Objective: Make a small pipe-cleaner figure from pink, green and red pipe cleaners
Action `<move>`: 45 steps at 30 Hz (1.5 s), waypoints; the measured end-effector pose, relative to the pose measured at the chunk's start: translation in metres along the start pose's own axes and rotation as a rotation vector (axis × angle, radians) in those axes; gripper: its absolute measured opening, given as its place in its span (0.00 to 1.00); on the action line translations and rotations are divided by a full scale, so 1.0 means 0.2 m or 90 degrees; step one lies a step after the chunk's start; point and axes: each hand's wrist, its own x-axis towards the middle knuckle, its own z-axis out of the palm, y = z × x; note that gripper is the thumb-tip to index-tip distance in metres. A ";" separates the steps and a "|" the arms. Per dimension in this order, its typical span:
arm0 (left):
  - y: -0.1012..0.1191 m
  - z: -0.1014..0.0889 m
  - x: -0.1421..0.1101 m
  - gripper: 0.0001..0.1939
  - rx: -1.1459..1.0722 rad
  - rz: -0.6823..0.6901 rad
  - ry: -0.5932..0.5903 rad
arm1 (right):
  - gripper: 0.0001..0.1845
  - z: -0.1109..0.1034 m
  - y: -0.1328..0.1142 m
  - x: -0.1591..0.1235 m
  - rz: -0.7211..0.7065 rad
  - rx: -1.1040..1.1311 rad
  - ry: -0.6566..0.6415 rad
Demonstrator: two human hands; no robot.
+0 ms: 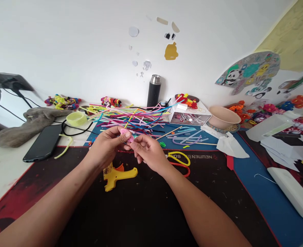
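Note:
Both my hands meet above the black desk mat (146, 206), pinching a small pink pipe-cleaner piece (128, 134) between them. My left hand (107, 144) holds it with thumb and fingers closed round it. My right hand (147, 152) pinches its lower end, fingers curled. Just behind them lies a big pile of coloured pipe cleaners (131, 116). A yellow glue gun (117, 175) lies on the mat under my left wrist.
A black phone (43, 142) and grey cloth (30, 123) lie at left. A black flask (154, 91) stands by the wall. A clear box (190, 115), beige bowl (223, 118), tissue (230, 145) and white case (292, 192) sit at right. Yellow and red loops (179, 159) lie near my right hand.

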 end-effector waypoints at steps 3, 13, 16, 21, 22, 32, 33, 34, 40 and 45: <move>-0.02 0.01 0.00 0.25 -0.024 -0.001 -0.008 | 0.24 0.02 0.00 -0.01 -0.046 -0.040 0.032; 0.01 -0.06 0.01 0.21 -0.030 -0.084 -0.112 | 0.26 -0.01 -0.04 -0.01 -0.028 -0.003 0.000; 0.02 -0.05 0.01 0.20 -0.012 -0.054 -0.096 | 0.27 -0.01 -0.04 0.00 -0.004 0.018 -0.003; 0.01 -0.04 0.00 0.20 -0.015 -0.031 -0.109 | 0.27 -0.01 -0.03 0.00 0.013 0.042 -0.008; 0.01 -0.04 0.00 0.20 -0.013 -0.033 -0.116 | 0.27 -0.01 -0.03 0.00 0.009 0.048 -0.003; 0.00 -0.13 0.02 0.17 0.169 0.052 -0.185 | 0.26 -0.04 -0.07 0.00 0.007 0.062 0.025; 0.01 -0.14 0.01 0.18 0.210 0.078 -0.192 | 0.26 -0.05 -0.07 0.00 0.005 0.060 0.028; 0.03 -0.14 0.01 0.19 0.249 0.100 -0.196 | 0.26 -0.05 -0.08 0.00 0.003 0.058 0.031; 0.09 -0.18 -0.01 0.21 0.464 0.170 -0.172 | 0.25 -0.06 -0.07 -0.01 0.012 0.030 0.004; 0.09 -0.18 -0.01 0.19 0.559 0.239 -0.148 | 0.24 -0.07 -0.06 0.00 0.016 0.031 -0.013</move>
